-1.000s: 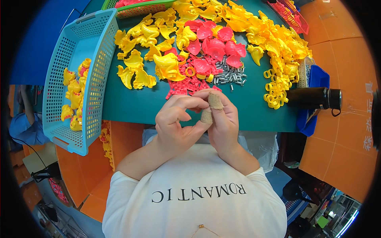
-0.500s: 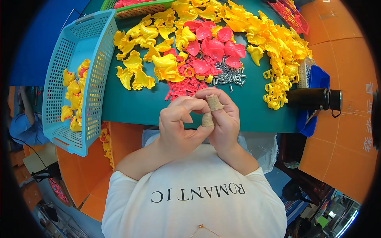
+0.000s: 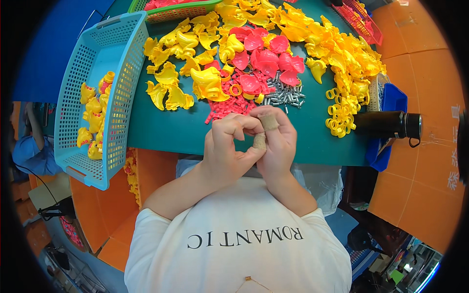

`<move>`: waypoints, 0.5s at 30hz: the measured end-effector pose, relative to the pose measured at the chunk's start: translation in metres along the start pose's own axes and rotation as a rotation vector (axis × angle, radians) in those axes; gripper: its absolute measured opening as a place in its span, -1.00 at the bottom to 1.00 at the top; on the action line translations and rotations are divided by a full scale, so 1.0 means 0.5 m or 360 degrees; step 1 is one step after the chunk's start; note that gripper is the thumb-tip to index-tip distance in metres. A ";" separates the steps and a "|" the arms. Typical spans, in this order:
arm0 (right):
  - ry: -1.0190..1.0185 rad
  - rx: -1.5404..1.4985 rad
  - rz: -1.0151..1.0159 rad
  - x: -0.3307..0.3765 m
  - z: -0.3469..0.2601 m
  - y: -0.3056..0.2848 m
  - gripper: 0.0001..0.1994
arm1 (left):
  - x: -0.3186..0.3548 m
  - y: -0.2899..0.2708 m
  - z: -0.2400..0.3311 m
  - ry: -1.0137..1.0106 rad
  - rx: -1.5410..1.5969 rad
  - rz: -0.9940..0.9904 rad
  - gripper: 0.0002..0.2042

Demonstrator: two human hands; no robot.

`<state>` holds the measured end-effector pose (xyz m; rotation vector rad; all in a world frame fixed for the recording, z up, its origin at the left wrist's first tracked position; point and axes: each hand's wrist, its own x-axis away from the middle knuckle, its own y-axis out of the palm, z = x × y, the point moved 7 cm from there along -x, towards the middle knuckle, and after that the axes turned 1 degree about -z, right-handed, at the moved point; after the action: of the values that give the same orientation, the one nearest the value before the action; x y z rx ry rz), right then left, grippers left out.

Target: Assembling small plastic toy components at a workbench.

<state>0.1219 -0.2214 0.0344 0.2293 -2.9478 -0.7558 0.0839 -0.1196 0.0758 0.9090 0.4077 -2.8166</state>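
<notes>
My left hand (image 3: 228, 145) and my right hand (image 3: 277, 146) meet in front of my chest, just over the table's near edge. Their fingers are bent and pressed together at the tips. Whatever they pinch, if anything, is covered by the fingers. Tan tape wraps a fingertip on each hand. Beyond them lies a heap of small red plastic pieces (image 3: 225, 108), with red cup-shaped shells (image 3: 265, 63) and small silver metal cylinders (image 3: 286, 94) behind it. Yellow moulded duck halves (image 3: 207, 83) spread around these. Yellow rings (image 3: 340, 117) lie in a pile to the right.
At left stands a light blue basket (image 3: 113, 141) holding several yellow ducks (image 3: 95, 119). A green basket (image 3: 176, 12) with red parts sits at the far edge. On the right are a black bottle (image 3: 386, 124), a blue bin (image 3: 394, 97) and an orange carton wall (image 3: 420, 146).
Both hands stay together with only a slight shift of the fingers, the right ones moving a little closer over the left. The whole view has moved slightly.
</notes>
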 end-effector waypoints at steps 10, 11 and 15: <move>-0.0382 0.0707 0.0235 -0.005 -0.078 -0.203 -0.77 | 0.018 -0.227 -0.098 -0.0660 -0.1372 0.0187 -0.65; -0.0379 0.0708 0.0234 -0.004 -0.074 -0.201 -0.77 | 0.020 -0.224 -0.102 -0.0663 -0.1372 0.0186 -0.65; -0.0272 0.0827 -0.0005 -0.017 -0.041 -0.127 -0.78 | 0.034 -0.190 -0.134 -0.0644 -0.1435 0.0096 -0.73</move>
<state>0.1408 -0.2845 0.0214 0.2100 -3.2506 0.0101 0.0856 -0.0102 0.0334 0.1497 1.3671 -2.2430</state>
